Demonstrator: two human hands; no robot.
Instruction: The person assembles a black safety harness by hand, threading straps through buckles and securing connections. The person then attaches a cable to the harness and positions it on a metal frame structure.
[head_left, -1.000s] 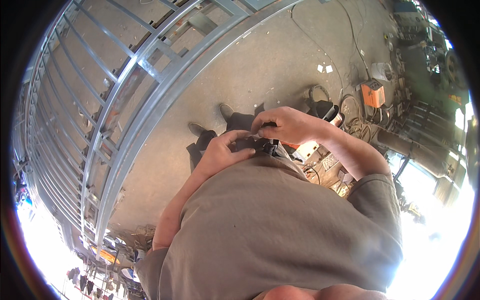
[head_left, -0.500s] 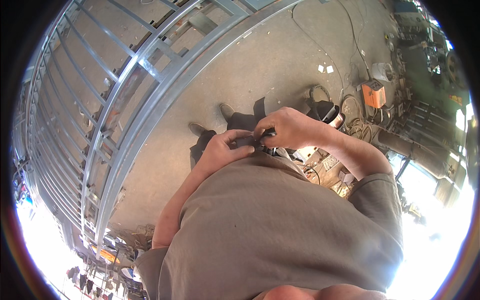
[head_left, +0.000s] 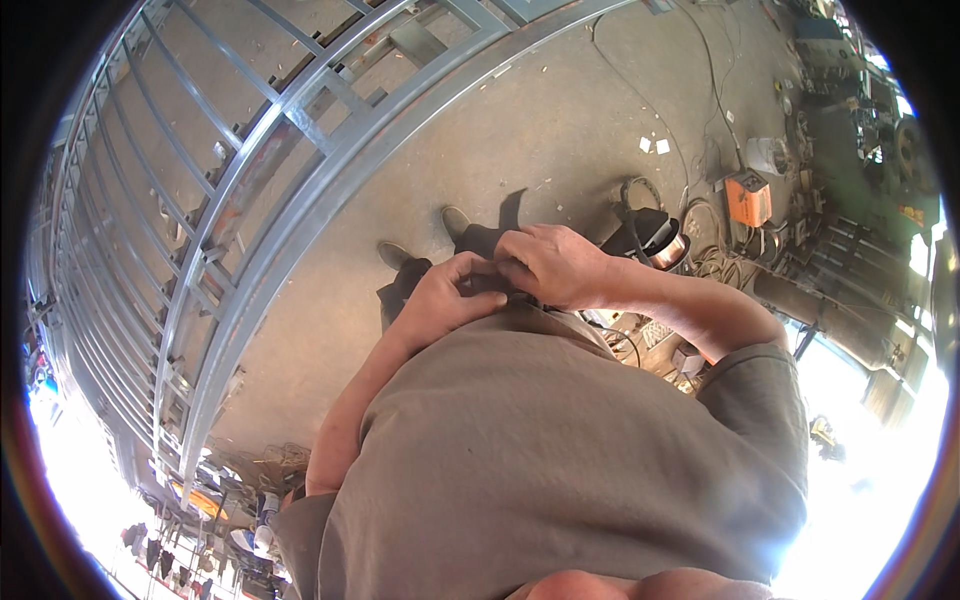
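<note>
Both hands meet in front of my waist, at the lower edge of the grey-brown shirt (head_left: 540, 430). My left hand (head_left: 450, 292) is curled, thumb and fingers closed about a dark piece (head_left: 487, 284) at the waist, whose kind I cannot make out. Against it, my right hand (head_left: 555, 265) is closed with its fingers bent down and inward. Its fingertips and whatever they grip are mostly hidden. Just beyond the right hand, a dark flat strip (head_left: 512, 208) shows against the floor; whether it joins what I hold is unclear. Dark trousers and two shoes (head_left: 456, 218) appear below.
A large curved metal frame with bars (head_left: 310, 195) spans the left side. To the right stand an orange box-shaped machine (head_left: 748, 198), a spool of copper-coloured wire (head_left: 670, 250), coiled cables (head_left: 715, 262) and a long cylinder (head_left: 825, 318). Two white squares (head_left: 654, 146) lie on the concrete floor.
My right hand has turned and shifted slightly left, closing over the dark piece and covering more of it. The left hand stays nearly in place. The view has shifted slightly.
</note>
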